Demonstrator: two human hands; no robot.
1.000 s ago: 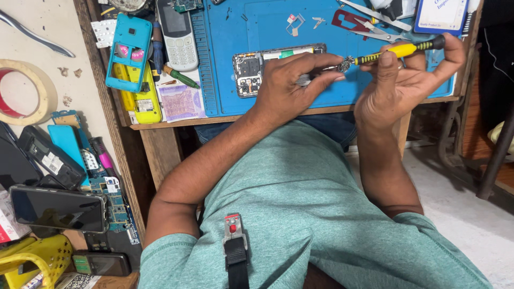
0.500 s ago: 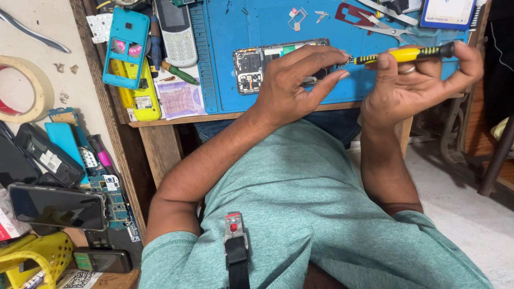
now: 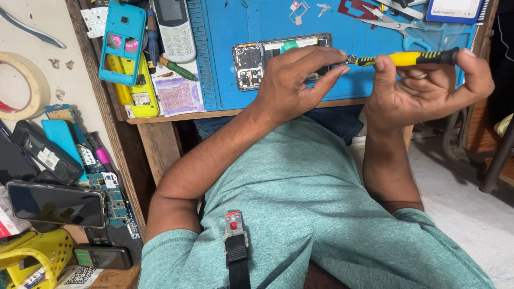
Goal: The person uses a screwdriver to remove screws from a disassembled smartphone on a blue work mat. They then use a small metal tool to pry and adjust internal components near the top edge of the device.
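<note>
The right hand (image 3: pixel 428 88) has its grip clenched around a yellow-and-black screwdriver (image 3: pixel 407 58), held level above the worktop's front edge. The left hand (image 3: pixel 294 80) rests on an opened smartphone (image 3: pixel 257 59) lying on the blue repair mat (image 3: pixel 235 21), fingertips pinching at the screwdriver's tip, just beside the phone's right end.
</note>
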